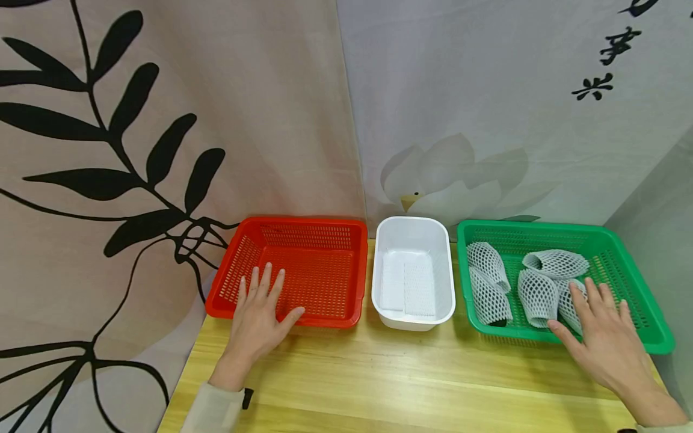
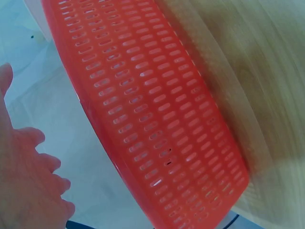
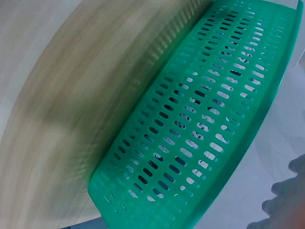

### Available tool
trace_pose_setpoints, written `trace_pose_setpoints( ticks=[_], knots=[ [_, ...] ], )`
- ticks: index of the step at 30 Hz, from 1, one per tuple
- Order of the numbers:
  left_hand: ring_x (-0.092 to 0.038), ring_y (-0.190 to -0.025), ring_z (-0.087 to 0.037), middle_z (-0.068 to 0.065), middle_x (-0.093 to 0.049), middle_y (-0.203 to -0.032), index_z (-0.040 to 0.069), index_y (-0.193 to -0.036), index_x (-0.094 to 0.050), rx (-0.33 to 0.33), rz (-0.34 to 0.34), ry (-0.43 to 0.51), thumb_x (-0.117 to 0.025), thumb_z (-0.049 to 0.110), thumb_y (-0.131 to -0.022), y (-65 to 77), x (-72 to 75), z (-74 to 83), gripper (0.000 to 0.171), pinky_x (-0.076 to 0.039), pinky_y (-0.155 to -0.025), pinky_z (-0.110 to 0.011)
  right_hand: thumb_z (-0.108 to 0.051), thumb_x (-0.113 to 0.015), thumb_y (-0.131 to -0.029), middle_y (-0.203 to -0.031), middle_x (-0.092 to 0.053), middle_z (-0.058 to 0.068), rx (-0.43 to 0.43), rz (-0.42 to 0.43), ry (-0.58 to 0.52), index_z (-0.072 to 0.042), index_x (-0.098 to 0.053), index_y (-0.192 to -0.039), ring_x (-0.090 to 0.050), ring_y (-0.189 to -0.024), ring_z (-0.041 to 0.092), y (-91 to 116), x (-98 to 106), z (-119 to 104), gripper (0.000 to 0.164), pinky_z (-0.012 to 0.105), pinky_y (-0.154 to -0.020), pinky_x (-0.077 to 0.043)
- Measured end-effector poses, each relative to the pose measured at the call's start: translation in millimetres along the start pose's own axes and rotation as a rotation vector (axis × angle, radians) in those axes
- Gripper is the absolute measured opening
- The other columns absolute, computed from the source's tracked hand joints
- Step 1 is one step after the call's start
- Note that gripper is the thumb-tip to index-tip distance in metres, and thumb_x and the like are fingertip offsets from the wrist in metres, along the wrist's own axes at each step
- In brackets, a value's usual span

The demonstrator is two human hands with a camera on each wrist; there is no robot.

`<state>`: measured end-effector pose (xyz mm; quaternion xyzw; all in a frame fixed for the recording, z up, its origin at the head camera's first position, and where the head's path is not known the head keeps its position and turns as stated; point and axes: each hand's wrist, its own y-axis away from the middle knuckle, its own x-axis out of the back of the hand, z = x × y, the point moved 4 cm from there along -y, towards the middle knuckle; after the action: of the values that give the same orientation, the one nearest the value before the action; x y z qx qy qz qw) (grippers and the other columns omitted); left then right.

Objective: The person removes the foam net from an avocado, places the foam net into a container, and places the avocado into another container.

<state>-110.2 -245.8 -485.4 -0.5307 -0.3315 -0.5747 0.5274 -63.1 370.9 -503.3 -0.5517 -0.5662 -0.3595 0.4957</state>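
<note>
My left hand (image 1: 258, 328) hovers with spread fingers over the near left part of a red basket (image 1: 354, 300), which holds nothing that I can see. Over the near right part of a green basket (image 1: 657, 328) is my right hand (image 1: 609, 346), its fingers spread too. Several white foam net sleeves (image 1: 538, 297) lie in the green basket; something dark shows at the end of one at the left. Between the baskets stands a white plastic tub (image 1: 414, 276). In the wrist views, the red basket wall (image 2: 143, 105) and green basket wall (image 3: 190, 124) stand apart from the fingers.
A wooden table (image 1: 390, 385) carries all three containers, its bare front part nearest me. Behind them hangs a pale cloth (image 1: 281, 120) printed with dark leaves, and a greyish one (image 1: 487, 90) with a bird and writing. Another cloth side stands at the right.
</note>
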Motion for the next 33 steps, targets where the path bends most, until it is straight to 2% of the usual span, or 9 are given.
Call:
trace_pose_setpoints(
  ticks=[8,18,23,33],
  knots=[
    [-0.003,-0.159,-0.043,-0.017,-0.01,-0.173,0.011,-0.166,-0.029,-0.004,-0.01,-0.002,-0.058,0.067,-0.097,-0.4,-0.6,1.1,0.093,0.0,-0.126,-0.06,-0.045,-0.057,-0.106,-0.165,-0.009,0.039,0.005,0.018,-0.011,0.003,-0.014,-0.165,0.006,-0.156,0.051,-2.1,2.0,0.3,0.088,0.071,-0.117,0.011],
    [-0.001,-0.16,-0.04,-0.017,-0.011,-0.173,0.012,-0.166,-0.029,-0.006,-0.03,-0.014,-0.055,0.069,-0.097,-0.5,-1.2,6.9,0.093,0.0,-0.126,-0.061,-0.046,-0.058,-0.105,-0.166,-0.007,0.038,0.003,0.016,-0.013,0.003,-0.013,-0.165,0.007,-0.156,0.05,-1.7,1.1,2.4,0.089,0.071,-0.118,0.011],
    [-0.001,-0.16,-0.039,-0.017,-0.012,-0.173,0.01,-0.165,-0.031,-0.015,-0.027,-0.001,-0.054,0.069,-0.098,-1.3,-3.2,14.4,0.092,0.001,-0.126,-0.059,-0.045,-0.058,-0.106,-0.166,-0.007,0.038,-0.01,0.016,-0.024,0.004,-0.014,-0.164,0.007,-0.156,0.05,-2.8,1.5,2.7,0.088,0.072,-0.118,0.01],
    [-0.007,-0.159,-0.041,-0.018,-0.015,-0.173,0.011,-0.165,-0.031,-0.039,0.03,0.062,-0.056,0.065,-0.099,-4.8,-5.3,35.9,0.09,0.0,-0.126,-0.059,-0.047,-0.058,-0.105,-0.165,-0.01,0.039,-0.02,0.011,-0.034,0.005,-0.014,-0.164,0.002,-0.156,0.052,-13.3,2.4,1.3,0.09,0.071,-0.118,0.008]
  ],
)
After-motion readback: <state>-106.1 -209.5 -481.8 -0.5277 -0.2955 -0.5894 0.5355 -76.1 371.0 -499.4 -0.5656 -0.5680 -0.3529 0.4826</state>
